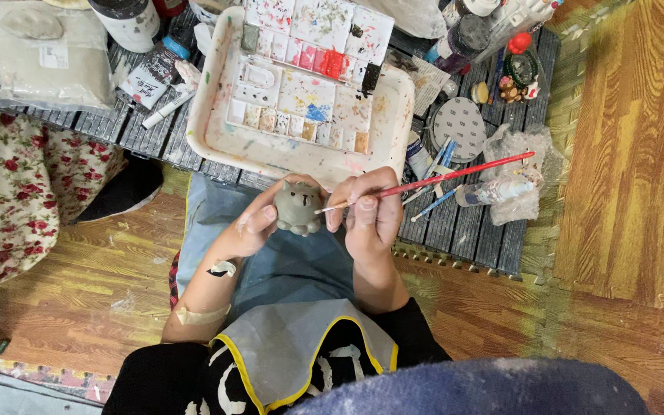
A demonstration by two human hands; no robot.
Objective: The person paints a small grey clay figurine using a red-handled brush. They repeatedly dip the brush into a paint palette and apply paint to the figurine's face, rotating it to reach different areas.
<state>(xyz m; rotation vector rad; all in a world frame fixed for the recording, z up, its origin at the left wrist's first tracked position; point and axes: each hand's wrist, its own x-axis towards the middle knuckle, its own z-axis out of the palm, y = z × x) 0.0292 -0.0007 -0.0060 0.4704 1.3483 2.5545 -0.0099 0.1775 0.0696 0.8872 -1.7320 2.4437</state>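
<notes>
My left hand (259,223) cups the small grey clay figure (298,207) over my lap, fingers curled around it. My right hand (370,211) pinches the red-handled brush (455,174), tip touching the figure. It looks entirely grey, perhaps just base-coated; colours remain on the palette tray (217,100).

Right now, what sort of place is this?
Likely a home craft corner on the floor: a paint-stained palette tray, a red-handled brush in the right hand, a grey clay figurine.

Left hand (251,227) holds grey figurine (298,207); right hand (370,211) holds red brush (455,173).
</notes>
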